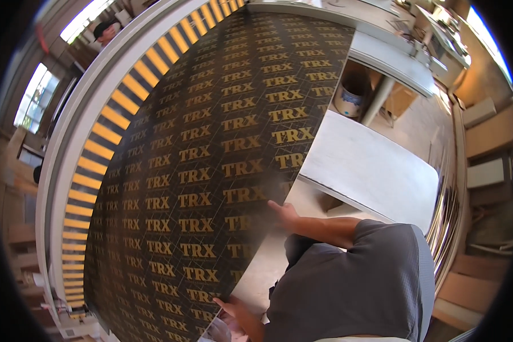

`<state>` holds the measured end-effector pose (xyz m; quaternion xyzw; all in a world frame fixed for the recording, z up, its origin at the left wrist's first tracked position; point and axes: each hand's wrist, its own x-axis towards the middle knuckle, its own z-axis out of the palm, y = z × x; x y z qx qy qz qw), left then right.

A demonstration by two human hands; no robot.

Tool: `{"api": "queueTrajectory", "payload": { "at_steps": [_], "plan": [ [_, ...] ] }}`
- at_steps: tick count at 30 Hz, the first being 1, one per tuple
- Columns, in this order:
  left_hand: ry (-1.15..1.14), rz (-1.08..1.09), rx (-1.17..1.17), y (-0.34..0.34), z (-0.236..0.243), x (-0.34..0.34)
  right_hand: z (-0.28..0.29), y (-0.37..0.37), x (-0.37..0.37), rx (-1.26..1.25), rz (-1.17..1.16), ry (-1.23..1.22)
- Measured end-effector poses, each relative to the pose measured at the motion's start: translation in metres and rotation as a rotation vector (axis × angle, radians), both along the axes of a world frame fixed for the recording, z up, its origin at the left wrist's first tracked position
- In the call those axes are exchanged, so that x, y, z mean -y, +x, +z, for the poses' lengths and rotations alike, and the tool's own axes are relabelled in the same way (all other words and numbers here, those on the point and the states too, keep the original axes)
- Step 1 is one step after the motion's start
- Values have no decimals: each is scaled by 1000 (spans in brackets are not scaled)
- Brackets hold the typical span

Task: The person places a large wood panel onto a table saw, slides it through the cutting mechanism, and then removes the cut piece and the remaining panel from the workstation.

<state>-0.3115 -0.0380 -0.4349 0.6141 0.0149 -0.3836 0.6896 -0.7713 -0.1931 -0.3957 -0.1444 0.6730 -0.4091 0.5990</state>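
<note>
A large dark brown panel (174, 171) with rows of gold lettering fills the middle of the head view. Its right-hand edge runs along the front of my body. My right hand (285, 216) is at that edge about halfway down, with the thumb over the face and the other fingers mostly hidden. Lower down, my left hand (236, 313) takes the same edge near the bottom corner, thumb on top and its remaining fingers out of sight below. Both hands appear closed on the panel.
A long machine beam with yellow and black stripes (122, 100) curves along the panel's far side. To the right are a pale flat table (376, 165), a bucket (350, 94) and stacked boards (487, 134). Another person (105, 32) is at the upper left.
</note>
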Motion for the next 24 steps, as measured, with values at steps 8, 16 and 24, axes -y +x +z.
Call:
{"api": "queueTrajectory", "payload": {
  "at_steps": [8,16,24],
  "plan": [
    [27,-352,63,10,-66,-40,70,-16,-63,119,-222,-44],
    [19,-157,-177,-83,13,-29,26,-48,-66,134,-302,-183],
    [38,-559,36,-54,-30,-49,88,-51,-79,57,-239,13]
  ]
}}
